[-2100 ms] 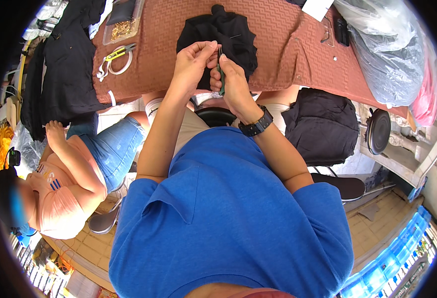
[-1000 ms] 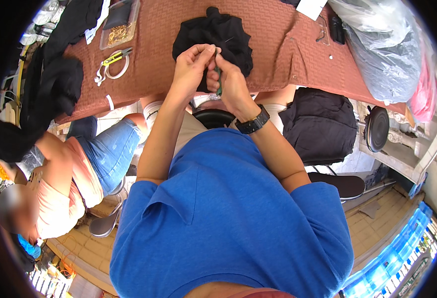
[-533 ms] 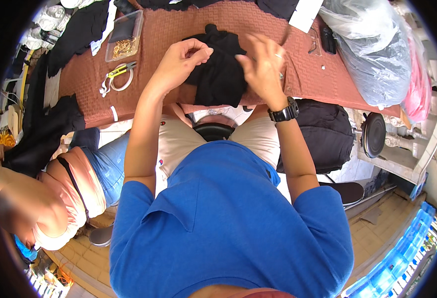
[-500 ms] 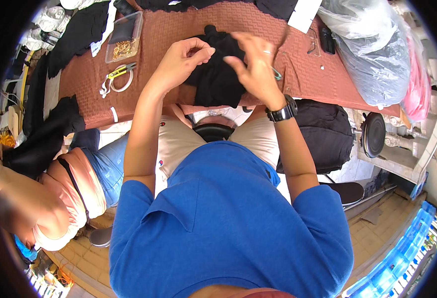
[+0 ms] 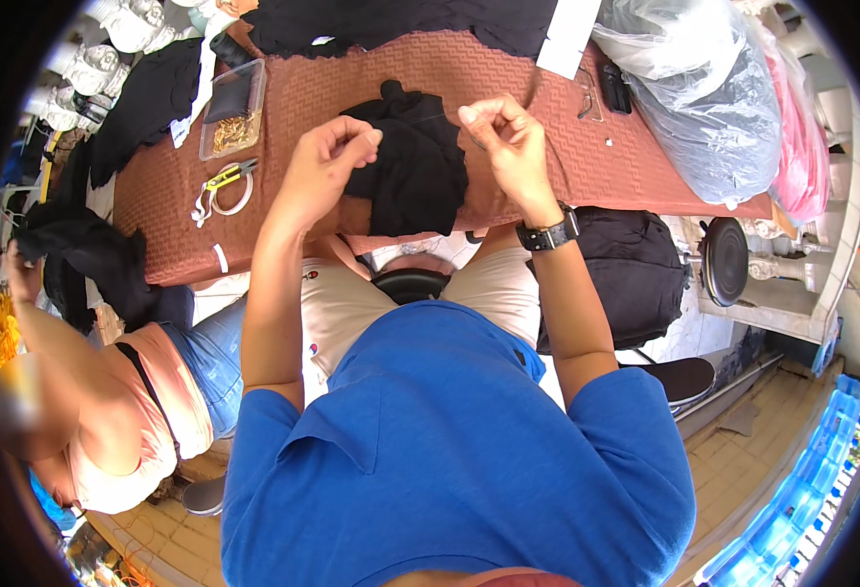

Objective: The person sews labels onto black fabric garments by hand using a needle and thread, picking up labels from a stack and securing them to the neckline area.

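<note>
The person's blue shirt (image 5: 450, 430) fills the near part of the view, and both bare forearms run forward from its sleeves, elbows bent and set apart. A black watch (image 5: 549, 233) circles the right wrist. On the left leg of the pale shorts (image 5: 352, 305) sits a small round patch (image 5: 314, 349) in red, white and blue; any lettering on it is too small to read.

Farther on, both hands are raised over the near side of the counter (image 5: 303, 98), level with each other and well apart. The left hand (image 5: 320, 166) turns inward, its other fingers curled, thumb and forefinger pressed together at the tips. The right hand (image 5: 516, 152) faces it with bent wrist, thumb and forefinger likewise brought together; whether either pair pinches anything fine cannot be told. Between and beneath them lies the crumpled black cloth (image 5: 415, 181), its lower end at the counter's near edge.

To the left rest yellow-handled cutters (image 5: 225, 176) and, beyond, a clear box (image 5: 208, 150) of small gold-coloured pieces (image 5: 232, 134). At the far right are eyeglasses (image 5: 587, 98), and past them a white card (image 5: 568, 39), no writing legible on it.
</note>
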Motion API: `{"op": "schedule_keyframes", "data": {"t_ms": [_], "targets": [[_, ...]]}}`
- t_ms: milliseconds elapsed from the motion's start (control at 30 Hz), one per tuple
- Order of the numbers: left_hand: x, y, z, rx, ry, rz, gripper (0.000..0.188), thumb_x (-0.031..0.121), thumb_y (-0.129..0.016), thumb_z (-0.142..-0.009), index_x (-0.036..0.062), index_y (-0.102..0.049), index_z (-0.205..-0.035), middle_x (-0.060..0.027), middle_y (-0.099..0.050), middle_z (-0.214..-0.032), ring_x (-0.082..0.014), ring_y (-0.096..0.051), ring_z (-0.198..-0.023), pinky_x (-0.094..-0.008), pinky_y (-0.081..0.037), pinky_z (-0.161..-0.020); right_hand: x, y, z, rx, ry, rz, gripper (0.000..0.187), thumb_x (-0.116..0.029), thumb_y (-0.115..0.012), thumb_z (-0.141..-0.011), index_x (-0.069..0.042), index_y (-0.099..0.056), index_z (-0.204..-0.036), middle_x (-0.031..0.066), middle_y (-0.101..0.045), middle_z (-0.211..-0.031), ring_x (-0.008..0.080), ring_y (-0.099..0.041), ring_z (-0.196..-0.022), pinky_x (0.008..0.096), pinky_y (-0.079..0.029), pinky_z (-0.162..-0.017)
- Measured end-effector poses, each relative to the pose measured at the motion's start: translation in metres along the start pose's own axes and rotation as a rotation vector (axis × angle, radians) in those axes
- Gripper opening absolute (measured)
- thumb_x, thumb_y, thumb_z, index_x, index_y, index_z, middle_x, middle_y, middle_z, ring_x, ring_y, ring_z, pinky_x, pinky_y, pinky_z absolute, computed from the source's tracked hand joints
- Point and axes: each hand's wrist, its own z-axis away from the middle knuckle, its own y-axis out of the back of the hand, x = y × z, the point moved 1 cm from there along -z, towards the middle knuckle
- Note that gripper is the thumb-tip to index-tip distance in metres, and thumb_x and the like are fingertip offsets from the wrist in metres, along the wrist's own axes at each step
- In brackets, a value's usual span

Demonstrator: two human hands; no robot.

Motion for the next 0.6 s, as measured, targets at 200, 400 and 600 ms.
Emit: {"op": "schedule_keyframes", "data": {"t_ms": [200,400,600], "targets": [[-0.016,-0.034,0.004,-0.101,0.032,0.07,0.017,0.019,-0.064,-0.099,0.0024,-0.067,-0.096,0.0014,-0.063,-0.085,-0.0069,-0.058,-0.083,-0.0239,-0.046,-0.079,-0.007,0.01,0.008,0.078,-0.054,-0.442,0.004,0.0,-0.067,-0.095,0.002,-0.068,-0.098,0.0165,-0.074,-0.1,0.0194,-0.072,-0.086,0.0315,-0.061,-0.081],[-0.039,-0.059,0.019,-0.099,0.068,0.04,0.017,0.018,-0.067,-0.098,0.0025,-0.065,-0.106,0.0009,-0.062,-0.095,-0.0072,-0.056,-0.087,-0.0234,-0.046,-0.081,0.01,0.055,0.003,0.091,-0.105,-0.054,0.005,-0.002,-0.068,-0.093,0.0,-0.073,-0.096,0.0116,-0.075,-0.101,0.0167,-0.072,-0.081,0.0303,-0.059,-0.073],[-0.046,-0.057,0.025,-0.06,0.073,0.073,0.021,0.02,-0.067,-0.099,0.0027,-0.064,-0.11,0.0002,-0.062,-0.098,-0.0083,-0.058,-0.092,-0.024,-0.047,-0.086,0.081,0.165,-0.038,0.283,0.113,1.116,0.012,-0.014,-0.075,-0.085,-0.005,-0.078,-0.091,0.0182,-0.073,-0.086,0.0323,-0.072,-0.079,0.0396,-0.056,-0.075]]}}
